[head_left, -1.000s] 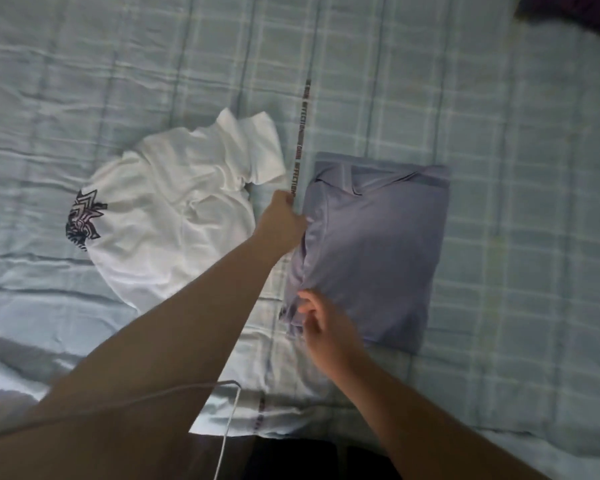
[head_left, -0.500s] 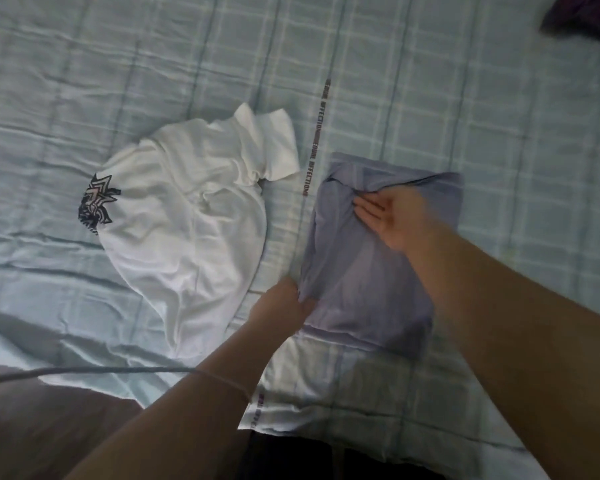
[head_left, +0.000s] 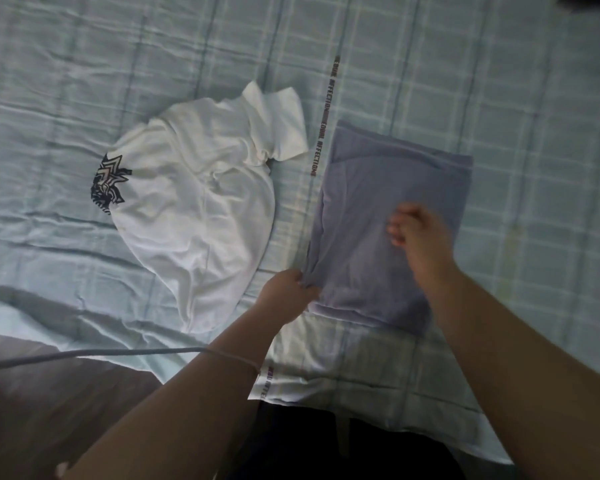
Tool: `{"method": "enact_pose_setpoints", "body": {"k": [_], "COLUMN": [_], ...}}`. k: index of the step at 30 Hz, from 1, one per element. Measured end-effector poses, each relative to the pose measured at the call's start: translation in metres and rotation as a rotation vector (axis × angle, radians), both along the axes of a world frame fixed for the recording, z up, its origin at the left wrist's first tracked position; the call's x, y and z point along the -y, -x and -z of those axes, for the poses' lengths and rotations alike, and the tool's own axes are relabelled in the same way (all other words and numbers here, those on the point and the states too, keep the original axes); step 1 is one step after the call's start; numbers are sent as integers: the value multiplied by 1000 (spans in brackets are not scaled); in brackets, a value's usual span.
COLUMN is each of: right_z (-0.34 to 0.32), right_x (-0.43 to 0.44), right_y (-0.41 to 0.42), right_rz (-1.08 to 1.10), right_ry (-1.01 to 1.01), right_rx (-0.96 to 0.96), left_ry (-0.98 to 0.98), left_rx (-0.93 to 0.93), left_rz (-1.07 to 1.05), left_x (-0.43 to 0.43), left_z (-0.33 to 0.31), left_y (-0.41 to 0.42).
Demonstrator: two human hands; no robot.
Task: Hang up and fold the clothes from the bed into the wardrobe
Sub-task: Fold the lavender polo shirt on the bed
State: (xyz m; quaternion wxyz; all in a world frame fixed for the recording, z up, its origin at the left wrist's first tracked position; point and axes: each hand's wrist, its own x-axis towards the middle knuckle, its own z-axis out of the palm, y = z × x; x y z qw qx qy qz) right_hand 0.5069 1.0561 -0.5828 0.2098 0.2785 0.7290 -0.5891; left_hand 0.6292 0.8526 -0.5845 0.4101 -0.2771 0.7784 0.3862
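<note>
A lavender shirt (head_left: 371, 188), folded into a rectangle, lies on the bed to the right of centre. My left hand (head_left: 286, 296) pinches its near left corner. My right hand (head_left: 420, 233) rests on top of the fold near its middle, fingers partly curled and blurred by motion. To the left lies a crumpled white T-shirt (head_left: 194, 209) with a dark printed emblem at its left side, not touched by either hand.
The bed is covered by a pale blue checked sheet (head_left: 499, 81) with a printed text strip. Its near edge hangs over dark floor at the bottom left. A thin grey cable (head_left: 84, 356) crosses my left forearm. A dark garment (head_left: 589, 1) lies at the top right corner.
My right hand has slid from the shirt's upper part down toward its middle. My left hand keeps its hold on the near left corner. The camera moved slightly.
</note>
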Motion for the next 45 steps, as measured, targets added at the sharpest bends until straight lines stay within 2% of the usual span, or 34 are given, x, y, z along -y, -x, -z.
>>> {"method": "enact_pose_setpoints", "body": {"k": [4,6,10,14,19,23,25,29,33,36,41,45], "right_z": [4,5,11,21,29,19,5,-29,-70,-88,-78,-41], "right_x": [-51,-66,-71,-79,-103,-111,-109,-103,-97,-92,-86,-83], "right_y": [-77,-108,-135,-138,-156,-177,-179,-163,-122,-78,8,68], "right_rz": [-182,-111,-69,-157,-41,88,121,177,189,179,239,290], "right_ry": [-607,-678,-563,-511,-437,-271,-202,-131,-72,-76,18,111], "right_rx": [-52,-4,309,298,337,398,387,262,132,52,0,28], "left_ry": [-128,-175,-209,-197,-212,-243,-299,-428,-374,-463,-579,-628], "left_rx": [-4,23,52,61,88,82,64,97,-61,-182,-206,-174], "left_rz": [-179,-222,-235,-232,-169,-118,-162,-383,-511,-570,-712,-797], "left_x": [0,-1,-2,-2,-1,2,4,5,6,11,5,-2], "left_z": [-4,-5,-5,0,-3,-5,-8,-25,-53,-71,-67,-42], "left_y": [-5,-7,-10,-13,-24,-44,-49,-39,-4,34,113,170]}}
